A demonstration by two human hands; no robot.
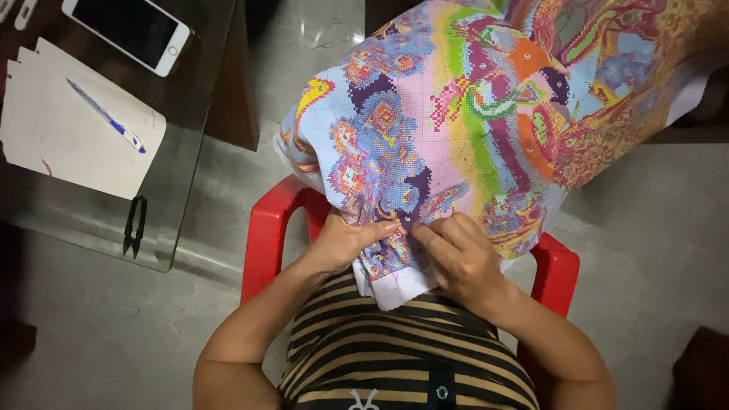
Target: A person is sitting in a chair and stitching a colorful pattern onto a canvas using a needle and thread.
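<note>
Left hand (pixel 343 241) and right hand (pixel 458 254) pinch the cross-stitch cloth (pixel 456 129); any needle too small to see.

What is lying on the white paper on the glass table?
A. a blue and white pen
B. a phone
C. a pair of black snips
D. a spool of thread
A: a blue and white pen lies slantwise on the white paper, while the snips and phone rest on the glass table beside it.

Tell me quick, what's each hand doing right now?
Left hand: closed, gripping the colourful cross-stitch cloth.
Right hand: fingers pinched on the same cloth.
</note>
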